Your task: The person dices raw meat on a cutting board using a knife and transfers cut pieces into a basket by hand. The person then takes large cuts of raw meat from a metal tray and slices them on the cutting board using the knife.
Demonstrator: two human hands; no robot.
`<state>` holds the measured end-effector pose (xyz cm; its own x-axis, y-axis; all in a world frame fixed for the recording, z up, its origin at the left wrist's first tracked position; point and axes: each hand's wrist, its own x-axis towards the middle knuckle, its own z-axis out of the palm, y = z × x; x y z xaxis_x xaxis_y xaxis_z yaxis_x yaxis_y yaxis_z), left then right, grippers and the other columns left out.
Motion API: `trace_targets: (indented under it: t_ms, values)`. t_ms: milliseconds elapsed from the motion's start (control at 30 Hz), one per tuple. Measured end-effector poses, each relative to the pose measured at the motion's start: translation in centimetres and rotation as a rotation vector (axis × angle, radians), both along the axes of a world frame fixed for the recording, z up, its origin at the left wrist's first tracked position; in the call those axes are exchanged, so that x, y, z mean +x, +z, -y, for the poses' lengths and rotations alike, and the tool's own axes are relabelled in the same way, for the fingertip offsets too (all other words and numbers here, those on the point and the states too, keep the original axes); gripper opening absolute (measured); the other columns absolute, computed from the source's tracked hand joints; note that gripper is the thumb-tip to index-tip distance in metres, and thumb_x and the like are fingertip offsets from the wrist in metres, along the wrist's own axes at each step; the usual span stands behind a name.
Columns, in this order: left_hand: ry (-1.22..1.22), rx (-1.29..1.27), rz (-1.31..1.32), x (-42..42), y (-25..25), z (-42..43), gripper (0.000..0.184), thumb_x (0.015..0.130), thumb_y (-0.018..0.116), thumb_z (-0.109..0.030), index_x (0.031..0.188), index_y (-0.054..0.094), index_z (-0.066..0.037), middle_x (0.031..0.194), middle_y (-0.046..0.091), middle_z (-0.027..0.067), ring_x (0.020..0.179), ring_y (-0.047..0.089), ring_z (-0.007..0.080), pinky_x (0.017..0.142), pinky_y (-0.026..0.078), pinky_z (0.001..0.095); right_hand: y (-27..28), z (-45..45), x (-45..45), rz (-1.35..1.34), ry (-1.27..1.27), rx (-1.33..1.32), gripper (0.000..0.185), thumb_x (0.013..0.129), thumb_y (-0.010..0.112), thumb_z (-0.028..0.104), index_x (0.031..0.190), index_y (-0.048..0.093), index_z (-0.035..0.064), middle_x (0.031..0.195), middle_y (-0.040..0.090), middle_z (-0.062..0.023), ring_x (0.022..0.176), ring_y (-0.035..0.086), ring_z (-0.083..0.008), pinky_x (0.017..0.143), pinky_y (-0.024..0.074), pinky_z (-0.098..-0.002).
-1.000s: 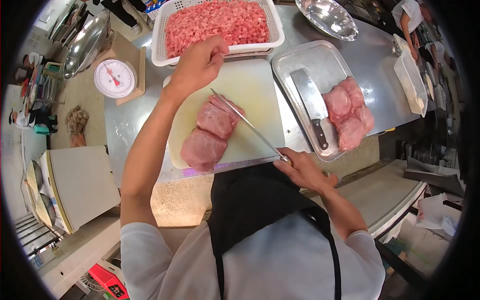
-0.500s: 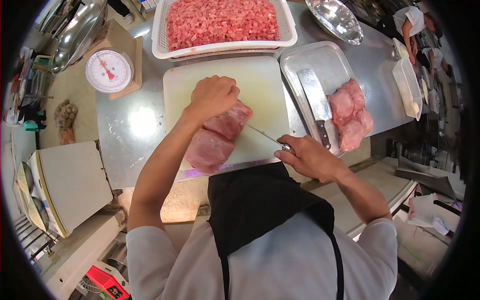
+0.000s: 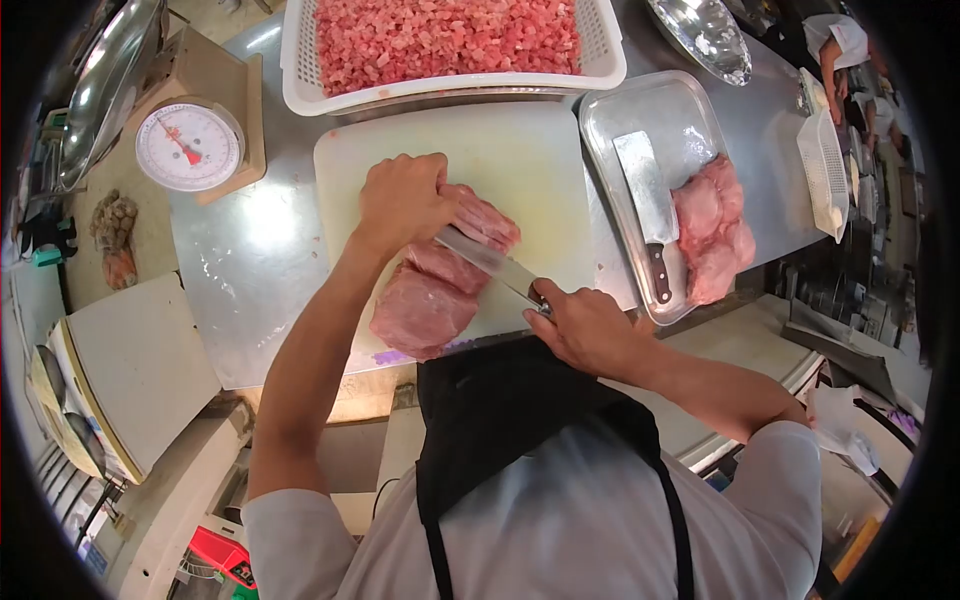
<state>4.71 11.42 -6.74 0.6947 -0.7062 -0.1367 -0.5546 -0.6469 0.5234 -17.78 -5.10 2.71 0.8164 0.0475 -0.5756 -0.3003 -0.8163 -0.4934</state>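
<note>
My right hand [image 3: 585,322] is closed round the handle of a long thin knife [image 3: 485,257], whose blade lies across the raw meat [image 3: 425,307]. The meat rests on a pale cutting board [image 3: 540,160], with cuts across it and strips at its far end. My left hand [image 3: 405,200] presses on the far left part of the meat, fingers curled together, close to the blade's tip. To the right, a metal tray [image 3: 655,95] holds a cleaver [image 3: 648,195] and more raw meat [image 3: 712,230].
A white basket [image 3: 455,88] of diced meat stands beyond the board. A dial scale [image 3: 190,147] is on the left, a metal bowl [image 3: 705,40] at the back right. A white perforated basket [image 3: 822,170] sits near the right edge. Other people [image 3: 838,45] stand farther right.
My left hand has come down from above the board onto the meat. The knife was drawn back toward my right, then moved forward across the meat again. The camera view has shifted.
</note>
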Motion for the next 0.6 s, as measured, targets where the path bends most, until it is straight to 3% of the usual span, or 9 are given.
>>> trace_targets:
  t_ms: [267,367,467,500,600]
  values:
    - [0.024,0.179,0.175,0.0,-0.9,0.0,0.016,0.082,0.064,-0.021,0.085,0.068,-0.006,0.077,0.071,0.0191,0.077,0.07,0.0404,0.073,0.055,0.0532,-8.5,2.0,-0.5,0.237,0.042,0.061,0.035,0.104,0.061,0.031,0.123,0.057,0.0019,0.075,0.069,-0.0256,0.073,0.068,-0.0489,0.069,0.053,-0.0568]
    - [0.026,0.06,0.152,0.1,-0.9,-0.5,0.013,0.086,0.064,-0.018,0.088,0.068,-0.005,0.082,0.073,0.0174,0.079,0.072,0.0384,0.073,0.055,0.0507,-7.6,2.0,-1.5,0.264,0.017,0.022,0.036,0.103,0.061,0.033,0.123,0.058,0.0039,0.077,0.07,-0.0255,0.077,0.069,-0.049,0.072,0.0539,-0.0575]
    - [0.044,-0.311,0.127,-0.1,1.1,-1.2,0.009,0.092,0.064,-0.012,0.093,0.068,-0.004,0.083,0.073,0.0145,0.077,0.072,0.0329,0.069,0.055,0.0442,-6.7,4.0,-5.7,0.223,-0.013,-0.016,0.036,0.103,0.062,0.034,0.123,0.059,0.0045,0.077,0.07,-0.0252,0.079,0.069,-0.0487,0.073,0.0538,-0.0583]
    - [0.078,-0.405,0.123,-0.4,2.1,-1.5,0.007,0.095,0.064,-0.009,0.098,0.068,-0.003,0.08,0.071,0.0124,0.072,0.069,0.0243,0.067,0.053,0.0367,-6.2,5.2,-8.1,0.198,-0.016,-0.038,0.037,0.103,0.062,0.035,0.124,0.059,0.0046,0.077,0.07,-0.0252,0.08,0.07,-0.0485,0.074,0.0536,-0.0585]
    - [0.167,-0.456,0.127,-1.2,5.3,-2.4,0.006,0.092,0.067,-0.011,0.093,0.069,-0.005,0.076,0.071,0.0126,0.07,0.071,0.0304,0.068,0.055,0.0411,-3.5,6.4,-12.0,0.078,-0.106,-0.004,0.039,0.103,0.063,0.035,0.127,0.062,0.0037,0.078,0.07,-0.027,0.08,0.069,-0.0483,0.076,0.0535,-0.0561]
